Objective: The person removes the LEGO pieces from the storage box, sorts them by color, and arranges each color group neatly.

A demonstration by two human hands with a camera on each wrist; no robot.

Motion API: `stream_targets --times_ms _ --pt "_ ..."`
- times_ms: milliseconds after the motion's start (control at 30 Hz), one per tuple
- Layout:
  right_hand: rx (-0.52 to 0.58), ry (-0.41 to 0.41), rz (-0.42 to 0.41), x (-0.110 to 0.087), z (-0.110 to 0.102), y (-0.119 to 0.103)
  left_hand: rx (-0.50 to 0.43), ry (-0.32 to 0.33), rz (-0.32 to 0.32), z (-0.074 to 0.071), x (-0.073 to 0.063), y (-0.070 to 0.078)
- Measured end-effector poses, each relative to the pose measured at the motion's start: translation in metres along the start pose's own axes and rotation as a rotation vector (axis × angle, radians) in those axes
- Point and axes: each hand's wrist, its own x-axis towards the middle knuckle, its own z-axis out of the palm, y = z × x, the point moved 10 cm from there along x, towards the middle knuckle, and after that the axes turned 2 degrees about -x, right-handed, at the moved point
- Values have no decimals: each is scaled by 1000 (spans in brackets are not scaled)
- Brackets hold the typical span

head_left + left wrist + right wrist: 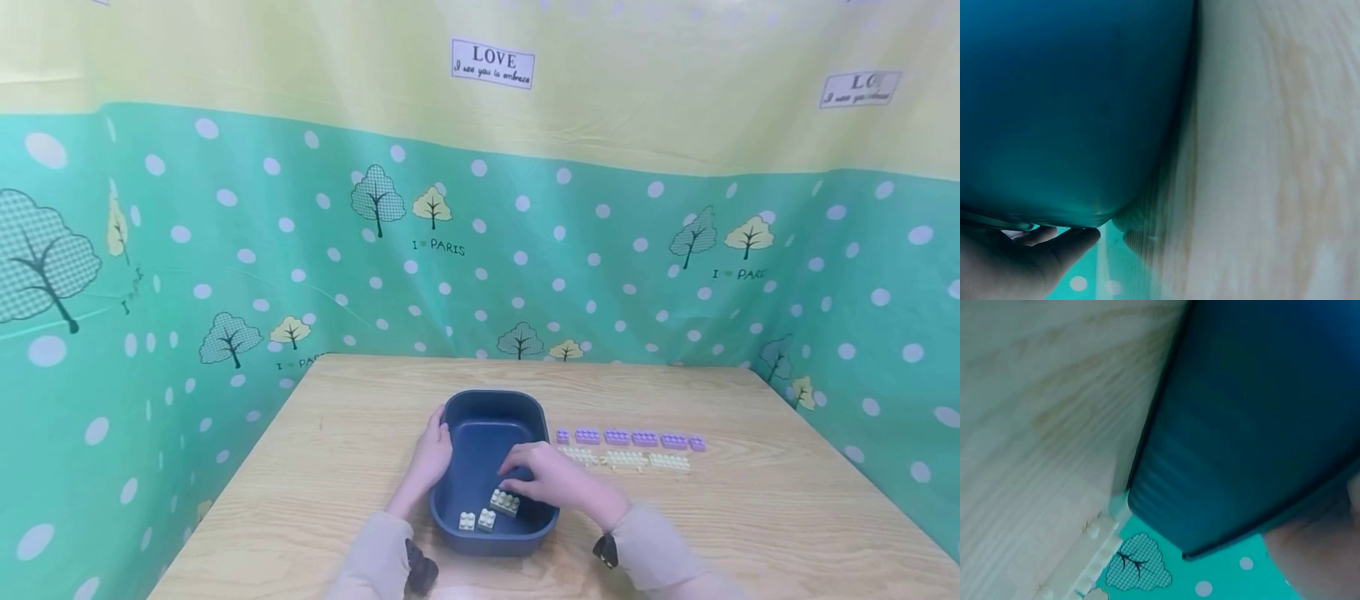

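A dark blue rectangular tub (480, 467) stands on the wooden table. My left hand (432, 454) grips its left rim; in the left wrist view, fingers (1075, 247) of that hand lie against the outer wall. Over the tub's right rim reaches my right hand (551, 477), its fingers bent and spread apart, just above a cream toy brick (505, 502). Whether a fingertip touches that brick I cannot tell. Two smaller cream bricks, a left one (467, 521) and a right one (487, 519), lie in the near end. The right wrist view shows mostly the tub's outer wall (1235, 437).
Right of the tub lies a row of purple bricks (632, 437). In front of it runs a row of cream bricks (626, 459), partly hidden by my right hand. A green and yellow printed curtain (525, 250) hangs behind the wooden table (360, 417) and along its sides.
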Motion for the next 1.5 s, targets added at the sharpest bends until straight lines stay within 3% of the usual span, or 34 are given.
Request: stream_targets --times_ms 167,867,1100,1300,1500 --pt "-29 -64 57 1 9 -1 8 -2 5 2 0 2" --pt "-181 -70 120 2 13 4 5 -5 4 2 0 3" --pt "-176 -109 100 4 19 4 14 -2 6 2 2 1" --pt "-139 -65 83 4 14 3 0 3 -3 1 2 2" --pt "-153 -68 131 2 13 5 19 2 -4 1 1 2"
